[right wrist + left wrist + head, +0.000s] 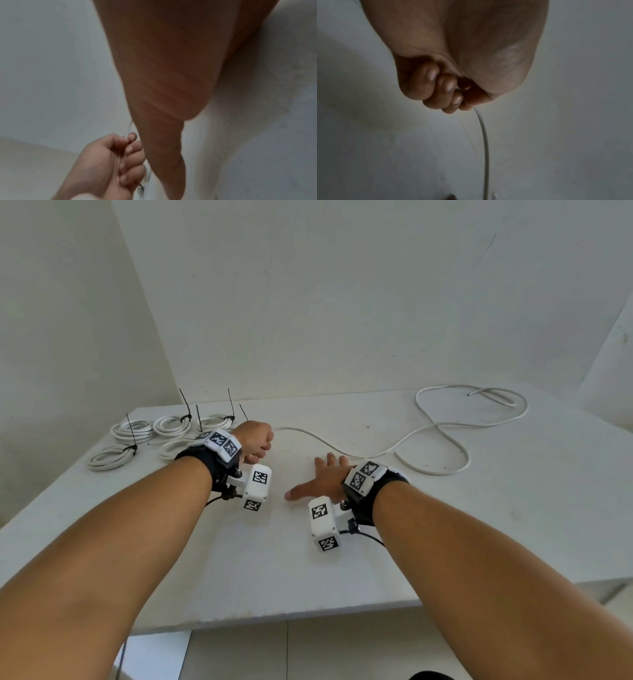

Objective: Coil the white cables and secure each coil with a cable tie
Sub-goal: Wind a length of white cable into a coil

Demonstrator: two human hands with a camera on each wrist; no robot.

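Note:
A long loose white cable [435,428] snakes across the white table [308,559] from centre to far right. My left hand [257,440] is curled into a fist round one end of it; in the left wrist view the cable [485,142] runs out from under the curled fingers [436,88]. My right hand [322,479] lies flat on the table with straight fingers, just short of the cable and holding nothing. In the right wrist view the left hand [113,161] shows as a fist beside my right palm [163,81].
Several coiled white cables [132,430] with black cable ties [186,407] sticking up lie at the table's far left, partly behind my left wrist. White walls enclose the back and both sides. The table's front edge [274,616] runs below my forearms.

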